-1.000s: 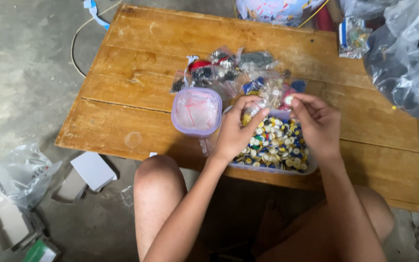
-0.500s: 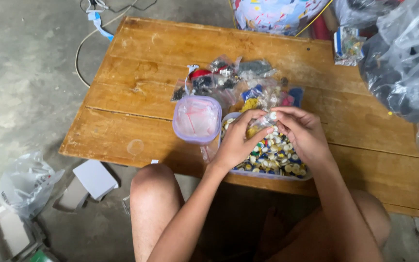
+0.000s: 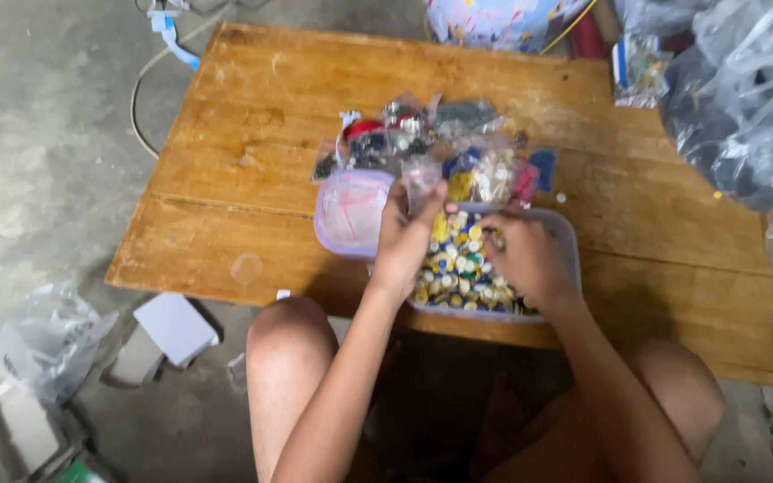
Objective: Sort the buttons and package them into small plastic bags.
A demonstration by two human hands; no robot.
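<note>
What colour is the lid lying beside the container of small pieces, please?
The lid is translucent pale purple, seen in the head view.

Centre of frame, on the counter [image 3: 252, 116]: plastic tub [image 3: 567, 234] of small caps [image 3: 458, 268], both hands in it, left hand [image 3: 406, 240] beside right hand [image 3: 521, 259]. Left of tub, touching it: lid [image 3: 351, 213]. Above both: heap of small packets [image 3: 440, 143]. Upper right: large plastic bag [image 3: 744, 98]. Lower left, on the floor: cardboard boxes [image 3: 172, 326], crumpled bag [image 3: 42, 344].
</note>
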